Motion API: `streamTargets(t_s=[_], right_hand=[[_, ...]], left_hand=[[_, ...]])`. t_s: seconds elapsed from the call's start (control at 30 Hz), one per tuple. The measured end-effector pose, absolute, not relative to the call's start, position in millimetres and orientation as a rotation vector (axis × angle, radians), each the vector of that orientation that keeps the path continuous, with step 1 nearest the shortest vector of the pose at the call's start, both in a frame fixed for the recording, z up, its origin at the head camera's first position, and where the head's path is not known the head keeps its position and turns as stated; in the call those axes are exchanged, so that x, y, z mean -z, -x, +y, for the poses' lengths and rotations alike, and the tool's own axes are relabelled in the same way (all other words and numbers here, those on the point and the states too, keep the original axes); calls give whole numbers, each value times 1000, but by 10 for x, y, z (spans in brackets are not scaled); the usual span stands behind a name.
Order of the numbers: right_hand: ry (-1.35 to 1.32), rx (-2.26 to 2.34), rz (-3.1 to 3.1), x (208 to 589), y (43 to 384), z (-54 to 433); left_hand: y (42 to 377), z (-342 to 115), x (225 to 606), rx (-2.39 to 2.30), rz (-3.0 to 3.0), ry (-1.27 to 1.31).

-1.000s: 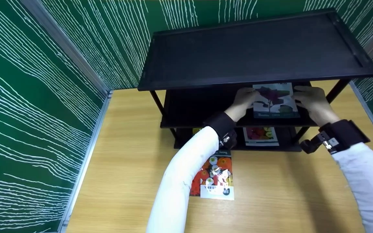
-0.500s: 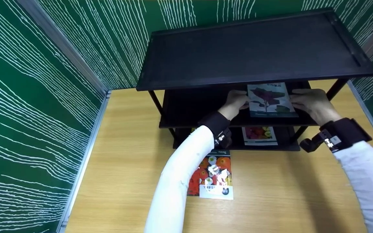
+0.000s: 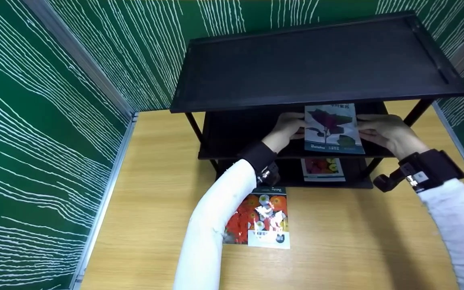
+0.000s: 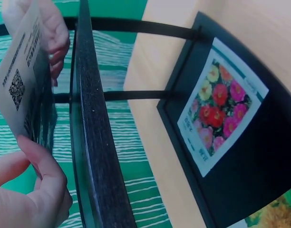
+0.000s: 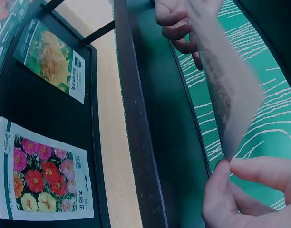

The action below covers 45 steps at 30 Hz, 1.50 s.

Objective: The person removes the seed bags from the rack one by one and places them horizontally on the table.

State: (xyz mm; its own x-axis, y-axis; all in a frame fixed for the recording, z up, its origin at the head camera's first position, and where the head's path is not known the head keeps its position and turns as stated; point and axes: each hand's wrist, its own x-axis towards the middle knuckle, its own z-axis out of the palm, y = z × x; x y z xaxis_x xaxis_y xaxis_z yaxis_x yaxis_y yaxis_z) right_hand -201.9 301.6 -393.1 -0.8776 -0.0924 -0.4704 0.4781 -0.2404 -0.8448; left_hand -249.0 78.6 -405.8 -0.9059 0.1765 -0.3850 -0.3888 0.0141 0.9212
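Observation:
Both my hands hold a seed packet (image 3: 330, 129) with a dark red leafy plant on its front, between the top and middle shelves of a black rack (image 3: 320, 60). At its left edge, my left hand (image 3: 286, 128) pinches it between thumb and fingers. My right hand (image 3: 387, 131) pinches the opposite edge. In the left wrist view the packet's back (image 4: 19, 80) shows a QR code and print. The right wrist view has the packet (image 5: 236, 90) bent and slightly blurred above the middle shelf, with my right thumb and fingers at its lower corner.
On the bottom shelf lies a packet with pink and red flowers (image 5: 48, 175); left of it is a yellow-flower packet (image 5: 55, 59). An orange-flower packet (image 3: 269, 217) overlaps a red one (image 3: 235, 231) on the wooden table (image 3: 155, 209). Green walls (image 3: 34, 141) surround the rack.
The held seed packet has moved left and toward the middle shelf's front edge, both hands still on its sides. My left forearm has shifted left, uncovering more of the red packet on the table.

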Motion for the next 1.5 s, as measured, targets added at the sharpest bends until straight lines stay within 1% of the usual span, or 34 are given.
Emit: streamTargets(t_s=[0.27, 0.5, 0.87, 1.07, 1.5], right_hand=[[-444, 2155, 1608, 3956, 1989, 3004], [-450, 2169, 1577, 3972, 1897, 2970], [-390, 2243, 1449, 4008, 1764, 2924], [-395, 2224, 1466, 4035, 1646, 2901], [-292, 2168, 1569, 4084, 1491, 2836]], left_hand=[[2399, 690, 4026, -1928, 1902, 177], [2311, 616, 4005, -1901, 1904, 167], [2149, 504, 4017, -1870, 1868, 150], [2048, 443, 4033, -1866, 1848, 146], [1849, 314, 4055, -1897, 1806, 114]])
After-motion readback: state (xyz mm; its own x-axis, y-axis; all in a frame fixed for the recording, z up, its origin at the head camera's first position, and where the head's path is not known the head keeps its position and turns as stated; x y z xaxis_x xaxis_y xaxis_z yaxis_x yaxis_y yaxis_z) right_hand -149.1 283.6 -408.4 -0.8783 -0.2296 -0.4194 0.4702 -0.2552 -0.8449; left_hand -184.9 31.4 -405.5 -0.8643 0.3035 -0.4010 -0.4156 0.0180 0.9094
